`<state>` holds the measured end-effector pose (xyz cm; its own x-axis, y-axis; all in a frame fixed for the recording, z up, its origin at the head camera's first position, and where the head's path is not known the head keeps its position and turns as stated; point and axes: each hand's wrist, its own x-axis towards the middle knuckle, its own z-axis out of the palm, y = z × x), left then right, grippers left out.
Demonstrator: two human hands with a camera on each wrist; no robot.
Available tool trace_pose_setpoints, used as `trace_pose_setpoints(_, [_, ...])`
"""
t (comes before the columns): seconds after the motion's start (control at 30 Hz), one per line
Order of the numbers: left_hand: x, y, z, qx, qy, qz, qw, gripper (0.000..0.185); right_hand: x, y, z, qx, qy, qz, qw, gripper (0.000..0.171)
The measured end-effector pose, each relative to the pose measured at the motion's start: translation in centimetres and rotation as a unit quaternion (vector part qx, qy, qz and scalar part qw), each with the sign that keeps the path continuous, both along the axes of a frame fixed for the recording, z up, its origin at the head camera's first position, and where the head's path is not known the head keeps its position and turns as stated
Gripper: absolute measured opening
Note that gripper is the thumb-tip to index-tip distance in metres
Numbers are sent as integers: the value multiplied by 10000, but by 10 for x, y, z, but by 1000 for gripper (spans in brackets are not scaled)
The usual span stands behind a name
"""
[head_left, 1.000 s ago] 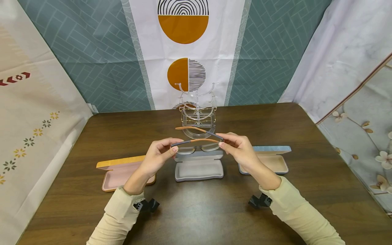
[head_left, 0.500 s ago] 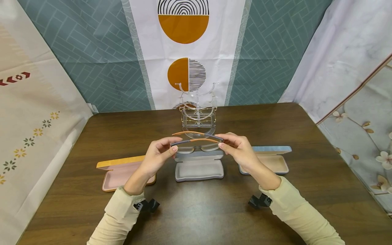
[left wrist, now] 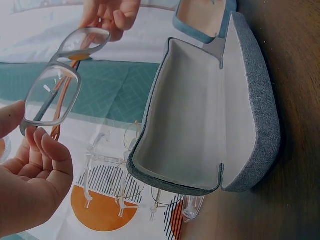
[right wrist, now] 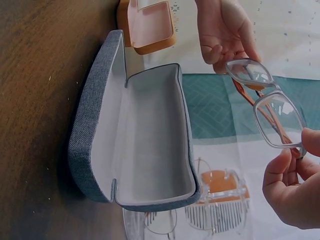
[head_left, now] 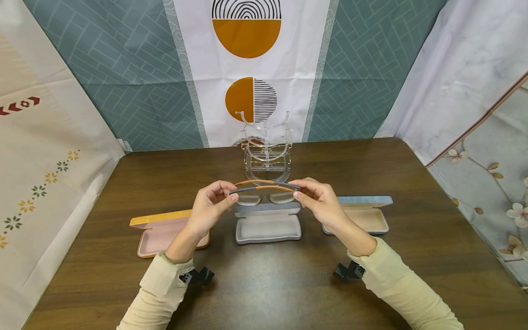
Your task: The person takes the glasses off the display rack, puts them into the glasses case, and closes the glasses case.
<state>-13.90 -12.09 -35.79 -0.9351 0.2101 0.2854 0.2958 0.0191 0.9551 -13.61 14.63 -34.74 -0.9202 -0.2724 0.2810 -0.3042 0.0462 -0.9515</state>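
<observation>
A pair of eyeglasses [head_left: 270,187] with a pale grey frame and orange-and-grey temples is held level above the grey case, its temples folded across each other. My left hand [head_left: 206,208] pinches one end of the frame between thumb and fingers. At the opposite end, my right hand [head_left: 321,201] grips the other hinge corner. In the left wrist view the lenses [left wrist: 54,95] show clearly, with the folded temples behind them. Just below the hands, the grey fabric eyeglass case [head_left: 268,229] lies with its lid raised and nothing inside.
An orange case [head_left: 161,238] with pink lining is at left, lid raised. The blue case [head_left: 371,220] with beige lining is at right, partly behind my right forearm. A clear display stand [head_left: 267,158] holding wire-framed glasses stands behind on the wooden table [head_left: 264,284].
The far temple has swung down and inward, so it now lies close along the near one. My left fingers have shifted slightly to reach its tip. The right hand stays nearly still.
</observation>
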Motion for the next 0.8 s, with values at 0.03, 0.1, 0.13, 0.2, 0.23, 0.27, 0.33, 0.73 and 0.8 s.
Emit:
trace_pose_setpoints(0.03, [0, 0, 0, -11, -5, 26, 10000, 16, 0, 0, 0, 5, -6, 9, 10000, 24])
trace_pose_setpoints(0.1, [0, 0, 0, -20, 26, 64, 10000, 15, 0, 0, 0, 9, -20, 16, 10000, 24])
trace_pose_setpoints(0.13, [-1, 0, 0, -27, 62, 90, 9999, 14, 0, 0, 0, 7, -24, 19, 10000, 24])
trace_pose_setpoints(0.2, [-1, 0, -1, -8, 138, 125, 9998, 13, 0, 0, 0, 17, -22, 11, 10000, 24])
trace_pose_setpoints(0.23, [-1, 0, -1, 11, 171, 148, 9997, 13, 0, 0, -1, 30, -12, 1, 10000, 23])
trace_pose_setpoints(0.27, [-1, 0, -2, 22, 203, 180, 9996, 12, 0, 0, -1, 36, -12, -7, 10000, 23])
trace_pose_setpoints(0.33, [-1, -1, -3, 46, 245, 268, 9993, 12, 0, 0, -1, 52, 1, -13, 10000, 23])
trace_pose_setpoints(0.73, [-1, -1, -6, -128, 163, 428, 9989, 16, 1, -1, -3, 19, -94, -26, 10000, 23])
trace_pose_setpoints(0.8, [-1, -1, -7, -115, 208, 440, 9987, 14, 2, -1, -3, 18, -162, -38, 9999, 23])
